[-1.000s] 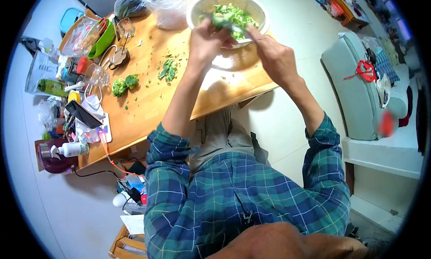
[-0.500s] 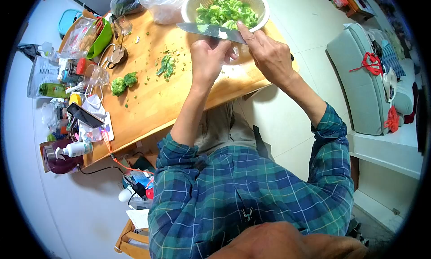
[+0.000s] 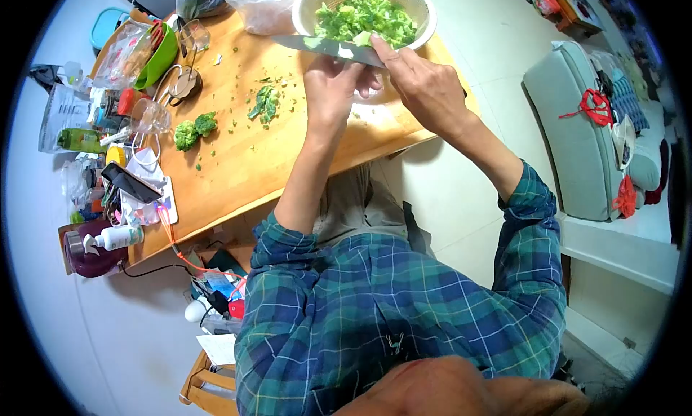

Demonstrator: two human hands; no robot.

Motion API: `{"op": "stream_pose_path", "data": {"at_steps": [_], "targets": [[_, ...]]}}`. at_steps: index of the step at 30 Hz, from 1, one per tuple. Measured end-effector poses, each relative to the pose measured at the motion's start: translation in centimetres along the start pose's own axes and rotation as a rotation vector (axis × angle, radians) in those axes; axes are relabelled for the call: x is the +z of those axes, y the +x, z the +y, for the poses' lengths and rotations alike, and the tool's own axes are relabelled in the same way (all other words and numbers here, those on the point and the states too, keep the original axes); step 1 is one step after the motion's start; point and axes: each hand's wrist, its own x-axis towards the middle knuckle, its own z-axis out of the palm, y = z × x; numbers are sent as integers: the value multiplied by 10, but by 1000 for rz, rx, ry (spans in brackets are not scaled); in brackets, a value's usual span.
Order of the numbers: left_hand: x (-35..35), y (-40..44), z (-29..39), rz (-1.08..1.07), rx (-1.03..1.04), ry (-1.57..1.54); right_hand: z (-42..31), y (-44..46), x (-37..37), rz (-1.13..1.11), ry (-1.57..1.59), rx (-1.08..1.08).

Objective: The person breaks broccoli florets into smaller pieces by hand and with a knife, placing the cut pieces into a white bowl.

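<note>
A kitchen knife (image 3: 321,47) is gripped in my right hand (image 3: 425,88), its blade pointing left across the near side of a white colander (image 3: 428,28). My right index finger lies along the blade, beside a pale green broccoli piece (image 3: 362,39). Chopped broccoli (image 3: 371,16) is heaped inside the colander. Just below the blade, my left hand (image 3: 330,93) has its fingers curled in; whatever they hold is hidden. Two broccoli florets (image 3: 194,131) lie on the wooden table (image 3: 238,167), and a leafy green scrap (image 3: 265,104) rests among small crumbs.
A clear plastic bag (image 3: 259,9) is left of the colander. Along the table's left side stand a green bowl (image 3: 158,59), a glass cup (image 3: 151,117), a phone (image 3: 132,183) and a pump bottle (image 3: 119,237). A pale green sofa (image 3: 569,127) is on the right.
The knife has shifted slightly left and up with my right hand. A pale green piece now shows above the blade by my right index finger. My left hand is almost unmoved.
</note>
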Motion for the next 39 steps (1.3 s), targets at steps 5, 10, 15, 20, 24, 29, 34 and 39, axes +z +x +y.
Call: {"op": "stream_pose_path", "data": {"at_steps": [5, 10, 15, 20, 24, 29, 34, 39], "targets": [[-10, -2, 10, 28, -55, -95, 28, -2, 9, -87, -125, 86], [-3, 8, -1, 19, -25, -54, 9, 2, 0, -36, -95, -4], [-2, 11, -2, -15, 89, -78, 2, 11, -5, -29, -43, -4], [-8, 13, 2, -12, 45, -151, 17, 10, 4, -32, -100, 5], [-11, 12, -2, -49, 31, -185, 21, 8, 3, -107, -153, 16], [-15, 20, 4, 59, 47, -60, 29, 15, -3, -44, -44, 52], [4, 15, 3, 62, 86, 2, -1, 24, -6, -40, -19, -14], [-2, 15, 2, 68, 106, 41, 1, 27, -10, -86, -110, -22]]}}
